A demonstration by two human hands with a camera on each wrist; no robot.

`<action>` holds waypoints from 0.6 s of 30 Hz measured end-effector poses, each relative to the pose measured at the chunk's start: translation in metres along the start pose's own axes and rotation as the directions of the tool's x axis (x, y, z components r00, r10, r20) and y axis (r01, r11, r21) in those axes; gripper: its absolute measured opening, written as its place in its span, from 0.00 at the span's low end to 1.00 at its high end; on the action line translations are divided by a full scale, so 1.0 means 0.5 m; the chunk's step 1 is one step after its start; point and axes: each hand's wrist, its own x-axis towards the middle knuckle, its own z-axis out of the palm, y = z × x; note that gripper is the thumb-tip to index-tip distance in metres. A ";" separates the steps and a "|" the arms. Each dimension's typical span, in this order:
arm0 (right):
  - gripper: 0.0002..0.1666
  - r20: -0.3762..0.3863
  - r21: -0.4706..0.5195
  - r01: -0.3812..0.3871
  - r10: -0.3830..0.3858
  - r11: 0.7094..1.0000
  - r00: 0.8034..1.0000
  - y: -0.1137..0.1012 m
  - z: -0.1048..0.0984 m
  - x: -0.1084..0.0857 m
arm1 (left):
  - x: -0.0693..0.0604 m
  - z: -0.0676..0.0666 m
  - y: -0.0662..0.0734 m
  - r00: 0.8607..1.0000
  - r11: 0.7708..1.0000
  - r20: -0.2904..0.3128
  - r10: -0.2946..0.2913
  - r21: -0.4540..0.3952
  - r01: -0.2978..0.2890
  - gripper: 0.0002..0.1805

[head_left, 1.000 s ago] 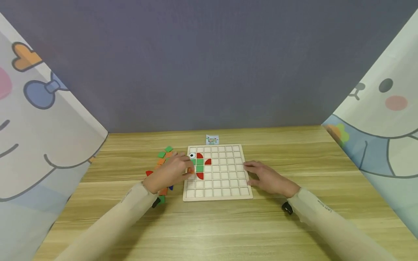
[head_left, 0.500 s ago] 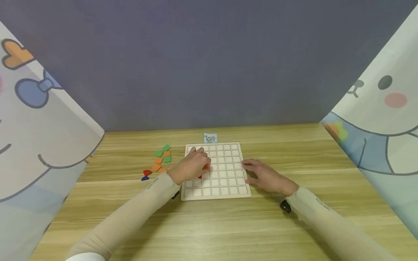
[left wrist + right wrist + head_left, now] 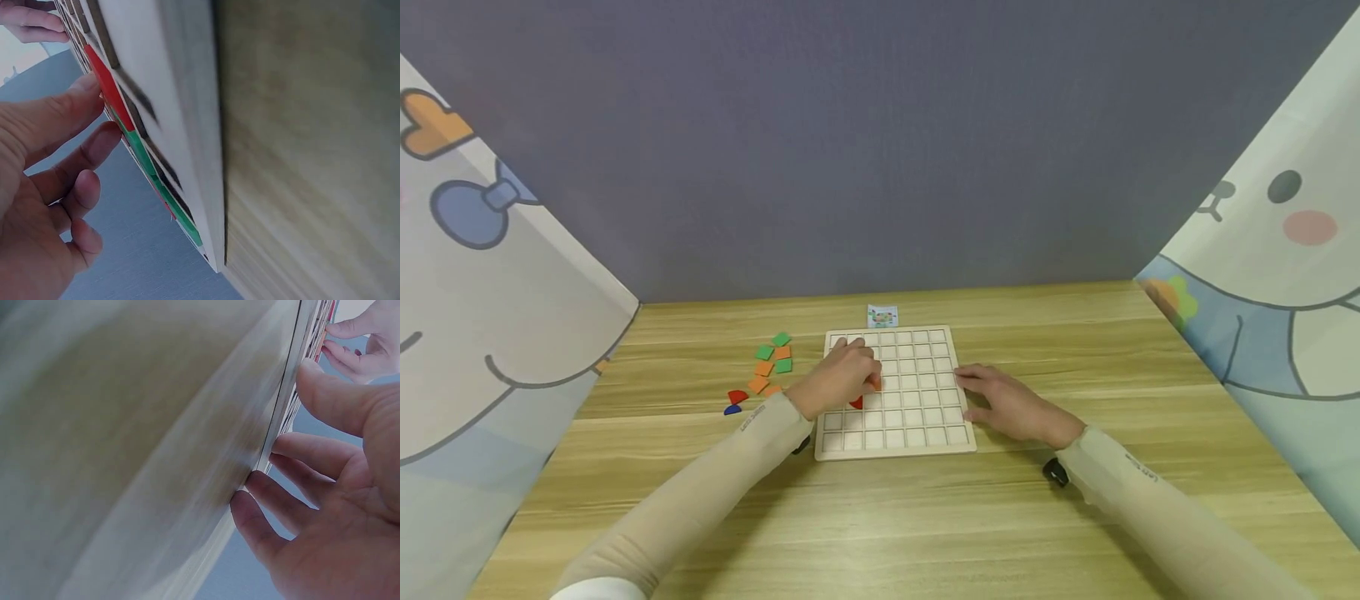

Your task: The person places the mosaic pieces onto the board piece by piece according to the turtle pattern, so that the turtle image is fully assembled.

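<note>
My left hand (image 3: 844, 377) is over the left part of a wooden grid board (image 3: 925, 446). Thumb and index finger pinch an orange tile (image 3: 877, 382) low at the board's surface; most of it is hidden behind the fingers. Beside that hand a red quarter-round piece (image 3: 857, 402) lies in a cell. Red (image 3: 112, 90) and green pieces (image 3: 156, 178) show in the board in the left wrist view. My right hand (image 3: 1009, 406) rests against the board's right edge, thumb and fingers spread and touching the rim.
Left of the board lie loose green tiles (image 3: 783, 365), orange tiles (image 3: 764, 368), a red piece (image 3: 738, 397) and a blue piece (image 3: 732, 410) on the wooden table (image 3: 880, 525). A small picture card (image 3: 882, 317) lies behind the board. A grey wall (image 3: 880, 150) stands beyond.
My left hand has moved right from the board's left edge to over its cells, carrying the orange tile, then stayed nearly still. The right hand has kept its place at the edge.
</note>
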 end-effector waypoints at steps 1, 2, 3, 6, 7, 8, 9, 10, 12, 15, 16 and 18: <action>0.37 0.000 0.000 0.000 0.000 1.000 1.000 0.000 0.000 0.000 | 0.001 0.000 -0.001 1.000 1.000 0.009 -0.005 0.003 0.005 0.04; 0.37 0.001 0.000 0.000 0.000 1.000 1.000 -0.001 -0.001 0.000 | 0.002 0.000 -0.002 1.000 1.000 0.013 -0.010 0.004 0.010 0.04; 0.37 0.000 -0.002 0.000 0.000 1.000 1.000 -0.001 -0.001 0.000 | 0.002 0.000 -0.003 1.000 1.000 0.017 -0.014 0.005 0.014 0.04; 0.37 0.000 -0.004 0.002 -0.002 1.000 1.000 -0.003 -0.002 0.001 | -0.007 -0.007 -0.011 1.000 1.000 0.014 -0.026 -0.007 0.026 0.03; 0.37 0.000 -0.005 0.003 -0.003 1.000 1.000 -0.003 -0.002 0.001 | -0.013 -0.010 -0.014 1.000 0.999 0.009 -0.028 -0.018 0.028 0.04; 0.37 -0.001 -0.006 0.004 -0.004 1.000 1.000 -0.003 -0.003 0.001 | -0.020 -0.014 -0.018 1.000 0.999 -0.004 -0.026 -0.030 0.026 0.04; 0.37 -0.001 -0.006 0.004 -0.004 1.000 1.000 -0.003 -0.003 0.001 | -0.027 -0.019 -0.023 1.000 0.999 -0.019 -0.022 -0.041 0.021 0.05; 0.37 -0.001 -0.004 0.004 -0.004 1.000 1.000 -0.004 -0.003 0.001 | -0.036 -0.023 -0.028 0.999 0.999 -0.036 -0.020 -0.050 0.018 0.05; 0.37 -0.001 -0.002 0.004 -0.004 1.000 1.000 -0.004 -0.004 0.001 | -0.055 -0.032 -0.038 0.998 0.998 -0.068 -0.010 -0.062 0.006 0.06; 0.36 0.003 0.005 -0.005 0.005 1.000 1.000 -0.004 -0.004 0.000 | -0.086 -0.045 -0.057 0.993 0.997 -0.114 -0.021 -0.082 0.011 0.08; 0.36 0.005 0.005 -0.006 0.006 1.000 1.000 -0.004 -0.004 -0.001 | -0.097 -0.049 -0.064 0.992 0.996 -0.126 -0.028 -0.090 0.017 0.09; 0.36 0.006 0.006 -0.008 0.008 1.000 1.000 -0.004 -0.004 -0.002 | -0.120 -0.053 -0.078 0.989 0.994 -0.147 -0.035 -0.104 0.020 0.12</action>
